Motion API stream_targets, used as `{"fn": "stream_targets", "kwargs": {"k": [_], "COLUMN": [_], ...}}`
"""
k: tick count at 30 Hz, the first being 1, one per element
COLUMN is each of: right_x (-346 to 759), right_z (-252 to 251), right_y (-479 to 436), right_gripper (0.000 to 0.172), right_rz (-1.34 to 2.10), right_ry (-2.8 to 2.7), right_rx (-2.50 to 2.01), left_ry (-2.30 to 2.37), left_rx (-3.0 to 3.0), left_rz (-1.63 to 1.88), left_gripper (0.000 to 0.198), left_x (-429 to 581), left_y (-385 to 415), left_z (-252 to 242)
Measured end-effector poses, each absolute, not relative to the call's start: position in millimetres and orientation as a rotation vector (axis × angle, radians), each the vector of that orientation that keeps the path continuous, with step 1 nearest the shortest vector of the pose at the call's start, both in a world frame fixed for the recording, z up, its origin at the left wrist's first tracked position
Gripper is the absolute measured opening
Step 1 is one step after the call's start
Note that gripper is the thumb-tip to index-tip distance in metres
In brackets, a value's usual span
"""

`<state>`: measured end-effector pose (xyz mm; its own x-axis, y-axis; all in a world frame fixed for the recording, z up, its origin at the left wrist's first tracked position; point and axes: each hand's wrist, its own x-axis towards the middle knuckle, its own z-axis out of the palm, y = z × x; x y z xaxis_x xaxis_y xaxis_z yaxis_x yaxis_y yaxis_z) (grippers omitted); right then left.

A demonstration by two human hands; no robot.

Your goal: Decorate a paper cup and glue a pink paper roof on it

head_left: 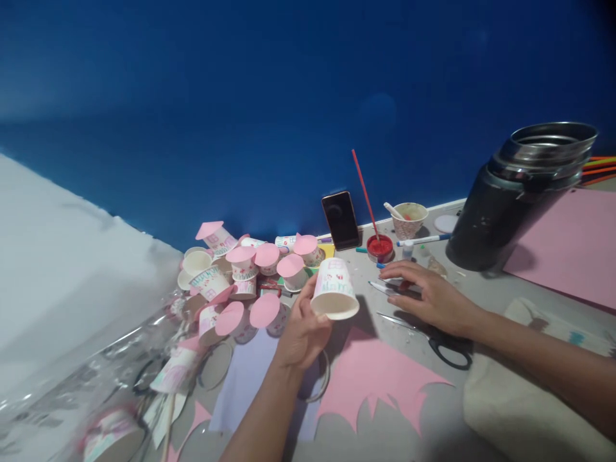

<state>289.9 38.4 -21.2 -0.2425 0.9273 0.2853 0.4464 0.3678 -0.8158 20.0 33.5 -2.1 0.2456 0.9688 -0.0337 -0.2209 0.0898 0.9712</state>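
In my left hand (304, 330) is a white paper cup (333, 279), tipped with its open mouth down and toward me. Teal, pink and red drawings decorate its side. My right hand (423, 295) reaches over the table, its fingers stretched and apart beside a white marker (380, 287); whether they touch it I cannot tell. Black-handled scissors (450, 351) lie just below that hand. Under the cup is a cut-up sheet of pink paper (370, 385) with scalloped edges. Left of my left hand stand several decorated cups with pink paper tops (265, 311).
A large dark flask (510, 199) stands open at the right, by pink sheets (572, 250). Toward the blue wall are a phone (341, 220), a red pot (380, 249) holding a red stick, and a patterned cup (409, 221). Clear plastic (110, 346) covers the left side.
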Motion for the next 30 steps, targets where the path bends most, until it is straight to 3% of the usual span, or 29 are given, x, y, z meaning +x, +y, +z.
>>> {"fn": "stream_targets", "kwargs": {"k": [8, 13, 17, 24, 27, 30], "right_x": [290, 292, 295, 298, 299, 301], "right_z": [-24, -32, -37, -43, -44, -41], "right_y": [37, 39, 41, 41, 42, 41], "right_gripper": [0.028, 0.024, 0.023, 0.023, 0.021, 0.018], "right_rz": [0.705, 0.488, 0.372, 0.320, 0.310, 0.278], "right_ry": [-1.887, -1.966, -2.025, -2.050, -2.034, -2.040], "right_rx": [-1.189, -1.124, -1.063, -1.063, -1.062, -1.031], "left_ry": [0.923, 1.349, 1.433, 1.415, 1.349, 1.306], "left_rx": [1.178, 2.210, 2.840, 2.879, 2.796, 2.633], "left_rz": [1.000, 1.207, 1.008, 0.685, 0.813, 0.938], "left_gripper": [0.080, 0.060, 0.062, 0.071, 0.079, 0.065], "left_x": [21, 26, 32, 37, 35, 25], "left_y": [30, 43, 55, 52, 30, -2], "left_z": [-5, -10, -19, -22, -9, 7]}}
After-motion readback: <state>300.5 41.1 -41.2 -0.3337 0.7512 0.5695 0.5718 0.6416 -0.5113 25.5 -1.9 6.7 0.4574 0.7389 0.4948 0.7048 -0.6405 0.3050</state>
